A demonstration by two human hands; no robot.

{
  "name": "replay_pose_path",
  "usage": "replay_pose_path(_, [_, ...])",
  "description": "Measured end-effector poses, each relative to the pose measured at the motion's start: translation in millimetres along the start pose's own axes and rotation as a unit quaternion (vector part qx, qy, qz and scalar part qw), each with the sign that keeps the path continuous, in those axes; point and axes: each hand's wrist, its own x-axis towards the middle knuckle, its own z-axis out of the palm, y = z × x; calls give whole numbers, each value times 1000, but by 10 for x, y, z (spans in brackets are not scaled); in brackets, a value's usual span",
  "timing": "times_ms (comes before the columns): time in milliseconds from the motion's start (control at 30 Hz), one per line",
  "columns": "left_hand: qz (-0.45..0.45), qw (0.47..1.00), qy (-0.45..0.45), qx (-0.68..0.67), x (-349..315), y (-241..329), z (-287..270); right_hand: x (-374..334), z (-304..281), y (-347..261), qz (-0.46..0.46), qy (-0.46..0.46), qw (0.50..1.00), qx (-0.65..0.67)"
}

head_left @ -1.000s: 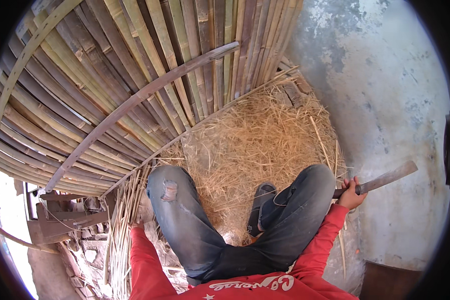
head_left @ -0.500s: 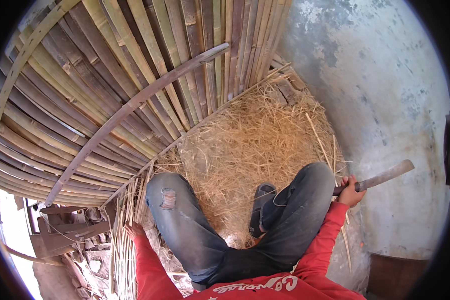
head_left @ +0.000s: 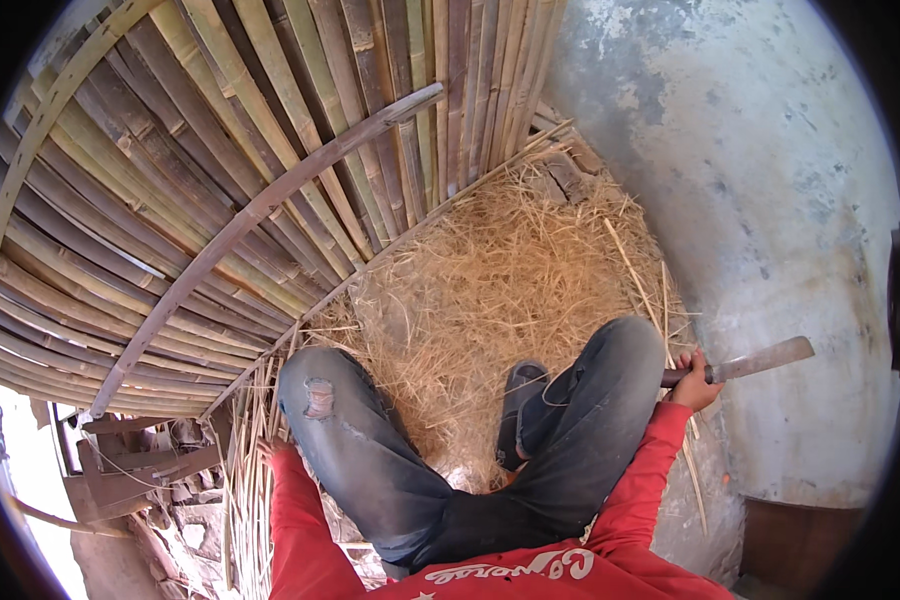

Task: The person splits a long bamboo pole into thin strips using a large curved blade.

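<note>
Head view: right hand (head_left: 697, 383) wrapped round the dark handle of a long, grey metal-bladed knife (head_left: 767, 359), blade pointing outward. Left hand (head_left: 270, 449) at the bundle of thin, tan sticks (head_left: 245, 500); grip cannot be told. Judged step: handling sticks, knife held aside. Next move calls for sure fingering, blade kept clear.

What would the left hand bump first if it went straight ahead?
Probably the sticks right in front of the left hand, though depth is unclear and it may already touch them.
</note>
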Motion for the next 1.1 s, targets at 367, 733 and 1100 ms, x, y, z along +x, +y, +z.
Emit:
replay_pose_path(367, [285,867,210,-351,-77,136,-1390,132,-85,280,77,31,996,32])
replay_pose_path(733, [334,886,168,-276,15,579,-2107,119,-208,336,106,35,992,59])
replay_pose_path(1100, [-5,993,98,-65,269,-579,190,145,-314,540,117,53,989,75])
